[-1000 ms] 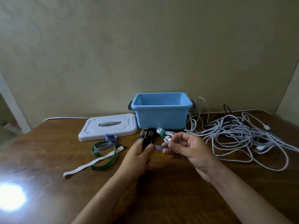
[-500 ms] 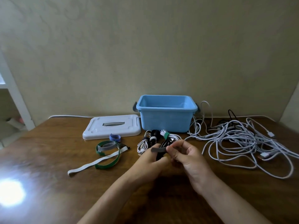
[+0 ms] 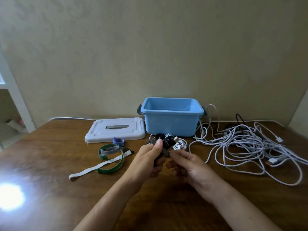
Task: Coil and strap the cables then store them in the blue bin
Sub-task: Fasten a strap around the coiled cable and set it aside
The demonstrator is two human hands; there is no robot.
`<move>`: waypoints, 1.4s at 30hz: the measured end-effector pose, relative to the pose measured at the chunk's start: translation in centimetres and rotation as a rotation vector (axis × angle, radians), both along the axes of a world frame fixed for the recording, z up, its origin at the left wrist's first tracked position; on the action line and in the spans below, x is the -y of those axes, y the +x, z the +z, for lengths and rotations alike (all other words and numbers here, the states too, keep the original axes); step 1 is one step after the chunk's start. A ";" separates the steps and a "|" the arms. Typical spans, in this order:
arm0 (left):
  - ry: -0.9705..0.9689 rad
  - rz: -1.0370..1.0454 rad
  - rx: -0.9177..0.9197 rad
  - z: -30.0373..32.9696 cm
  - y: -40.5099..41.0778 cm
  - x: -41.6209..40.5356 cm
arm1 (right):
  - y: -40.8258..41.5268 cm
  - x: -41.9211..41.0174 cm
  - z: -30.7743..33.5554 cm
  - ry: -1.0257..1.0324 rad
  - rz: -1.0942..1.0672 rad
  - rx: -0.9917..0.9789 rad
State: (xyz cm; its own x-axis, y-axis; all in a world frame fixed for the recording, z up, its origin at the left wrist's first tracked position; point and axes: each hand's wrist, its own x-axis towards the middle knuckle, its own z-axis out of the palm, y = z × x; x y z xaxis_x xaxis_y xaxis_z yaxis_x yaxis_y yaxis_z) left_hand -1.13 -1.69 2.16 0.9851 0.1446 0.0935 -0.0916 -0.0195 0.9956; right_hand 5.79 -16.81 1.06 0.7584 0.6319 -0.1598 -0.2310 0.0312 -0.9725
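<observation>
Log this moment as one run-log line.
left hand: grips black cable coil | right hand: pinches grey strap | blue bin: open

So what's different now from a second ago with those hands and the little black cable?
The right hand pulled the grey strap across the black coiled cable, from its right side over toward the left, and now pinches the strap's end lower down, near itself. The left hand went on gripping the coil, thumb on top. The blue bin, white lid, spare straps and loose white cables stayed put.
</observation>
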 end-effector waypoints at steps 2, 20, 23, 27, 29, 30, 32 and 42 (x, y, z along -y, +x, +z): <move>0.030 -0.033 0.004 0.0 -0.1 0.0 | 0.4 0.2 0.0 0.020 -0.001 -0.029; 0.644 -0.245 -0.086 -1.0 0.1 0.0 | 3.5 3.6 1.6 -0.145 0.062 0.157; 0.713 -0.290 -0.072 -1.3 0.2 0.2 | 3.3 3.3 1.5 -0.216 0.035 0.323; 0.697 -0.247 -0.047 -1.5 0.4 0.5 | 2.9 3.0 1.7 -0.110 -0.101 0.338; 0.662 -0.216 -0.053 -1.5 0.5 0.4 | 2.5 2.7 1.8 -0.119 -0.164 0.389; 0.654 -0.204 -0.055 -1.5 0.5 0.4 | 2.5 2.6 1.7 -0.134 -0.173 0.433; 0.648 -0.187 -0.048 -1.6 0.6 0.4 | 2.4 2.5 1.4 -0.138 -0.152 0.505; 0.596 -0.153 -0.067 -1.6 0.7 0.3 | 3.0 3.1 1.4 -0.126 0.027 0.595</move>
